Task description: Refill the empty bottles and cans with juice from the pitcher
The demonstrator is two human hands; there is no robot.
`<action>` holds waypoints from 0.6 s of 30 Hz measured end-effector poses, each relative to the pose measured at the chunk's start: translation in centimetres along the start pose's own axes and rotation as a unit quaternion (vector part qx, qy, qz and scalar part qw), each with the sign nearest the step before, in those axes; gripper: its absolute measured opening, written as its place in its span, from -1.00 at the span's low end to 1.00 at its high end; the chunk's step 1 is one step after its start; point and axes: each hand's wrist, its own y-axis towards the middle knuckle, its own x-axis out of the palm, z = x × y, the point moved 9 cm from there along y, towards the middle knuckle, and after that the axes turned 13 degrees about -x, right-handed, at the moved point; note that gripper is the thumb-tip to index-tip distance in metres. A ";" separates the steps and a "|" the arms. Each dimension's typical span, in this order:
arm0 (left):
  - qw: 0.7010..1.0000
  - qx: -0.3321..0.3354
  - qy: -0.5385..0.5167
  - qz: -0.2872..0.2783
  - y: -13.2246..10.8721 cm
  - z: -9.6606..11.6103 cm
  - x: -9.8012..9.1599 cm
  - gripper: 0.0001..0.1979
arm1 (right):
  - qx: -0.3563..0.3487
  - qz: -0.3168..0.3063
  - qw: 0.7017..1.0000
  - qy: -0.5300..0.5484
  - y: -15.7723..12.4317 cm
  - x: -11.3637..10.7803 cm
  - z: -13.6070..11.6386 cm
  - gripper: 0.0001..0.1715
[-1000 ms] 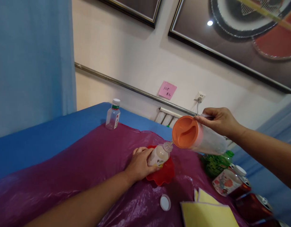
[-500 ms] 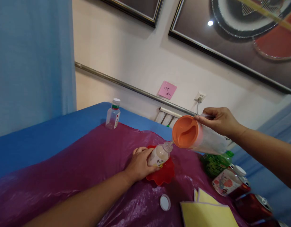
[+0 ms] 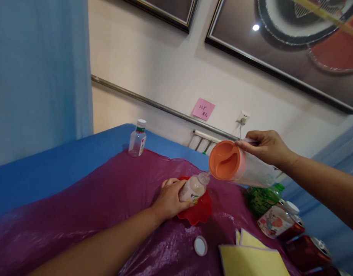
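My left hand [image 3: 170, 199] is wrapped around a small clear bottle [image 3: 193, 188] with a printed label, tilted to the right over a red scalloped dish [image 3: 198, 211]. The bottle's mouth is uncapped and holds pale liquid below it. With my right hand [image 3: 265, 147] I grip the handle of a translucent pitcher [image 3: 254, 170] with an orange lid [image 3: 224, 160]. The pitcher is tipped nearly on its side, its lid edge right at the bottle's mouth. A thin stream seems to run between them. A white cap [image 3: 200, 245] lies on the purple plastic sheet [image 3: 107, 191].
Another clear bottle [image 3: 138, 138] with a white cap stands at the back left. On the right are a green bottle [image 3: 259, 199], a labelled jar [image 3: 275, 221], red cans [image 3: 307, 251] and yellow cloths [image 3: 251, 260]. A metal rail [image 3: 153, 103] runs along the wall behind.
Both hands, the bottle and the pitcher hold nearly the same positions. Only a very slight shift of the whole view shows.
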 end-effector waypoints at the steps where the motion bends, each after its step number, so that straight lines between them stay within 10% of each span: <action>1: 1.000 0.000 -0.001 -0.001 0.0 0.0 0.0 -0.24 | -0.001 0.000 1.000 -0.001 0.0 0.0 0.0 -0.32; 18: 1.000 0.004 -0.004 -0.004 -0.1 0.2 -0.1 -0.24 | -0.019 0.002 1.000 0.001 0.0 0.2 -1.1 -0.27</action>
